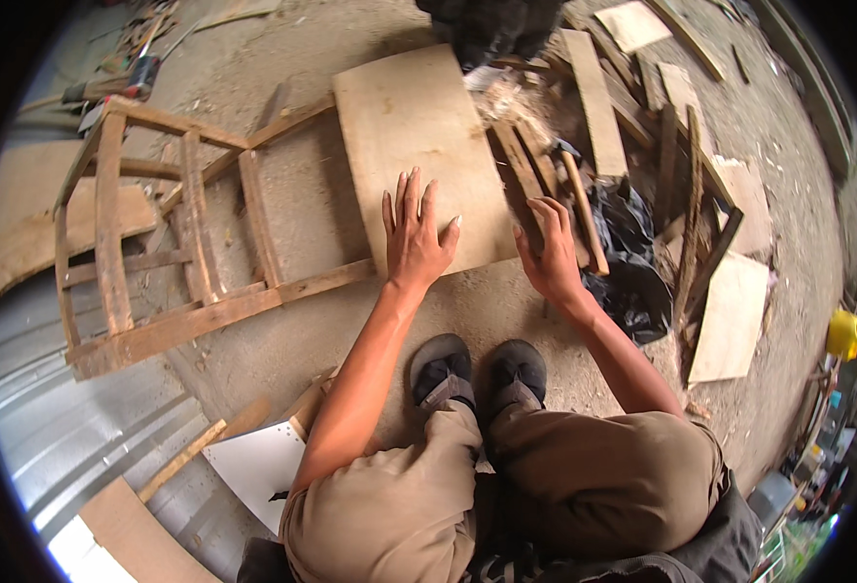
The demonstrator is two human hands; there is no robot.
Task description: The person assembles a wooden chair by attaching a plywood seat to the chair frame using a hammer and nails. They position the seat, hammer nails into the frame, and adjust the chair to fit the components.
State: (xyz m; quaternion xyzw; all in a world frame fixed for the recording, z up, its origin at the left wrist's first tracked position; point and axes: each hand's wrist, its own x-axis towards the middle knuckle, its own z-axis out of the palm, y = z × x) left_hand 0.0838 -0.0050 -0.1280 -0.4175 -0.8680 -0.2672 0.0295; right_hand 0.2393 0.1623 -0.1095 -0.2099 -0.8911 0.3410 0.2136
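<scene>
A plywood panel (404, 126) lies across one end of a long wooden frame (195, 321) in front of me. My left hand (419, 238) rests on the panel near its close edge, palm down with the fingers spread. At the panel's right edge is my right hand (550, 257), fingers apart and slightly bent, with no object in it; whether it touches the edge I cannot tell. Just right of that hand, a hammer (586, 216) with a wooden handle lies on scrap wood and black plastic. The frame's slatted, upright part stands at the left.
Scrap boards (598, 107) and a black plastic bag (632, 262) are heaped on the right. A power drill (141, 78) lies at the far left. Corrugated metal sheets (107, 418) and a white board (258, 471) are near left. Something yellow (843, 335) stands at the far right.
</scene>
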